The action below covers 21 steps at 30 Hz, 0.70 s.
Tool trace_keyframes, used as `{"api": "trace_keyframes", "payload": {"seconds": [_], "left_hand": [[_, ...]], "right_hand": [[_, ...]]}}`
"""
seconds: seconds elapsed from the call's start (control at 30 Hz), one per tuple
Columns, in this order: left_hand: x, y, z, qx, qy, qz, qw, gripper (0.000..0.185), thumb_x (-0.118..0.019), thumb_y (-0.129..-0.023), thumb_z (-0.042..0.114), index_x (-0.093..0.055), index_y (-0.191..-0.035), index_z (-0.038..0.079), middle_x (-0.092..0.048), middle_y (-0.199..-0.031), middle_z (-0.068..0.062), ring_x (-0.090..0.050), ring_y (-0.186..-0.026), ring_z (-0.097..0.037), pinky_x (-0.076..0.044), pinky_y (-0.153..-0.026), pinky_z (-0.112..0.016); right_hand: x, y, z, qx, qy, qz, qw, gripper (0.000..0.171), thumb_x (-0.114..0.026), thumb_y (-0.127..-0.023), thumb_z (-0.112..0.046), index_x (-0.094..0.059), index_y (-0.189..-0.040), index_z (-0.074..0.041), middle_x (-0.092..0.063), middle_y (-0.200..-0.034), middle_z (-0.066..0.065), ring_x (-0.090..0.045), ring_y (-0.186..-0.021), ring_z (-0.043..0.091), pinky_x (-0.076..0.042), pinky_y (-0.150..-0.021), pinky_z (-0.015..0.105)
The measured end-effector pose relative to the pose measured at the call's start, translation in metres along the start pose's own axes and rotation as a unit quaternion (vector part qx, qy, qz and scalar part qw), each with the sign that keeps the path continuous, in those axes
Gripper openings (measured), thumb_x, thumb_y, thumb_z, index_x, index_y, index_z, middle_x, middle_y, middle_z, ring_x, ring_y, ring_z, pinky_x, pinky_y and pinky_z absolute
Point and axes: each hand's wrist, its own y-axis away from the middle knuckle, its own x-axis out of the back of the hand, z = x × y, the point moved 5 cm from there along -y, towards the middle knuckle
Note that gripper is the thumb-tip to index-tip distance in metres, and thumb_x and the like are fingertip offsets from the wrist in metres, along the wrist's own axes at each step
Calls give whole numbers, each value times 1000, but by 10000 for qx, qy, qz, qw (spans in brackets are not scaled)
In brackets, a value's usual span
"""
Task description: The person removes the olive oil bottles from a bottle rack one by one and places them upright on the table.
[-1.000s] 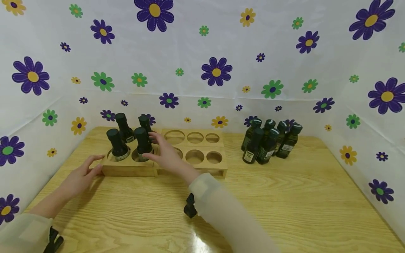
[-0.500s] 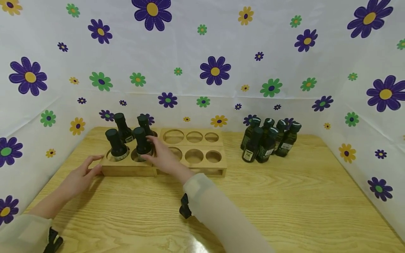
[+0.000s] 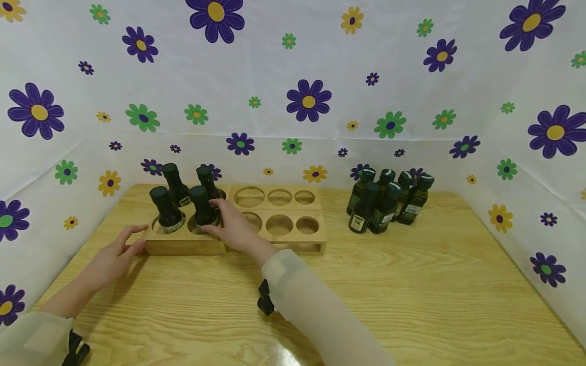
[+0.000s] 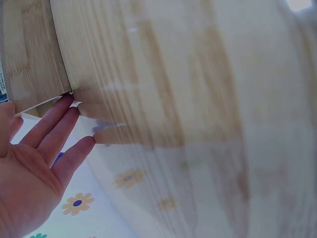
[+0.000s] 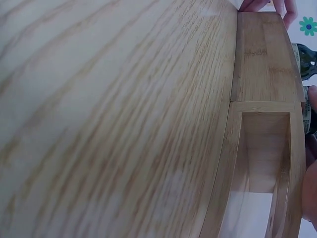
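Observation:
A wooden rack (image 3: 183, 246) with round holes lies on the table, and its left holes hold several dark bottles with black caps. My right hand (image 3: 224, 221) reaches in from the right, its fingers curled round the lower body of the front right bottle (image 3: 200, 203). That hand shows only at the right edge of the right wrist view. My left hand (image 3: 133, 241) lies flat on the table with straight fingers, the tips touching the rack's left end. In the left wrist view its fingers (image 4: 54, 124) meet the rack's corner (image 4: 29, 54). The rack's right holes (image 3: 279, 224) are empty.
A cluster of several dark green bottles (image 3: 389, 203) stands at the back right of the wooden table (image 3: 412, 295). Flowered white sheets wall the table on three sides. The rack's hollow front (image 5: 262, 148) fills the right wrist view.
My right hand has moved left and closed in on the front right bottle, from spread fingers to fingers round it. The left hand has stayed at the rack's end.

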Motion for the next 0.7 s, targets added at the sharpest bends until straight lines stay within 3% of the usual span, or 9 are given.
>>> {"api": "trace_keyframes", "payload": {"seconds": [0.2,0.4,0.57,0.7], "left_hand": [[-1,0,-1,21,-40,-5,10000,54,-28,-107,38,-25,-150,5,-51,-126,-39,-52,-110,-57,-42,-73,-52],[-2,1,-2,53,-18,-6,10000,54,-29,-107,38,-24,-150,6,-51,-126,-39,-60,-95,-43,-40,-69,-46],[-1,1,-1,81,-36,-18,10000,55,-29,-107,39,-24,-150,5,-51,-127,-39,-54,-108,-54,-41,-73,-51],[-1,0,-1,81,-55,-36,9999,55,-28,-107,39,-24,-150,5,-51,-127,-38,-49,-113,-57,-41,-74,-53]], "right_hand": [[-2,-2,-2,-206,-5,19,9998,61,-67,-93,-28,-38,-142,-8,-53,-136,8,-55,-115,15,-41,-94,24],[-3,-2,-4,-240,-111,43,9996,59,-68,-93,-26,-38,-141,-8,-55,-132,8,-58,-104,14,-44,-87,22],[-4,-1,-4,-123,-99,131,9998,59,-67,-93,-27,-38,-141,-8,-54,-132,8,-56,-104,13,-43,-87,22],[-2,1,-4,-88,-401,295,9987,59,-66,-93,-26,-37,-141,-7,-52,-133,8,-55,-101,13,-44,-83,22]]}}
